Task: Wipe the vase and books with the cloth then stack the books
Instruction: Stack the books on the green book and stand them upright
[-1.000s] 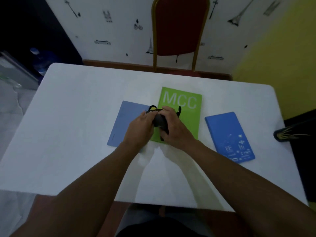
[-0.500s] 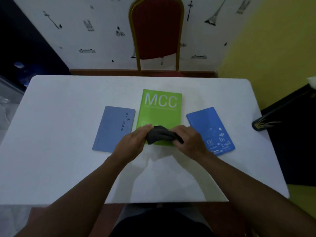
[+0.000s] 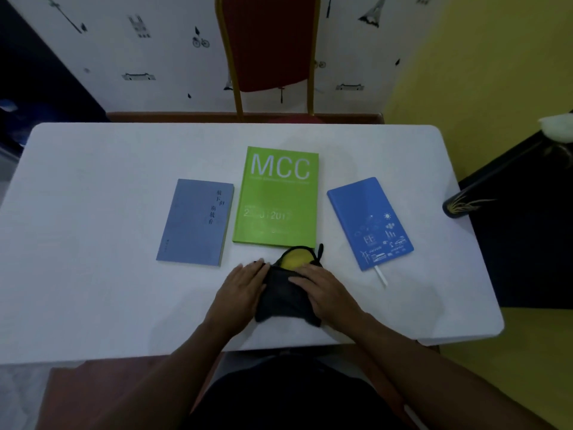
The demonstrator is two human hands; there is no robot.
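Three books lie in a row on the white table (image 3: pixel 93 243): a grey-blue book (image 3: pixel 195 221) at the left, a green "MCC" book (image 3: pixel 276 197) in the middle and a blue notebook (image 3: pixel 369 221) at the right. Just in front of the green book lies a dark cloth (image 3: pixel 280 297) with a yellow patch showing at its far end. My left hand (image 3: pixel 245 290) grips its left edge, and my right hand (image 3: pixel 325 293) presses on its right side. A black vase (image 3: pixel 465 206) with a gold pattern leans in at the table's right edge, apart from both hands.
A red chair (image 3: pixel 273 41) with a gold frame stands behind the table's far edge, against a white patterned wall. A dark surface lies to the right of the table, beside a yellow wall. My lap is under the near edge.
Both hands have drawn the cloth back off the green book toward me and laid it on the table. The green book's cover is now fully uncovered.
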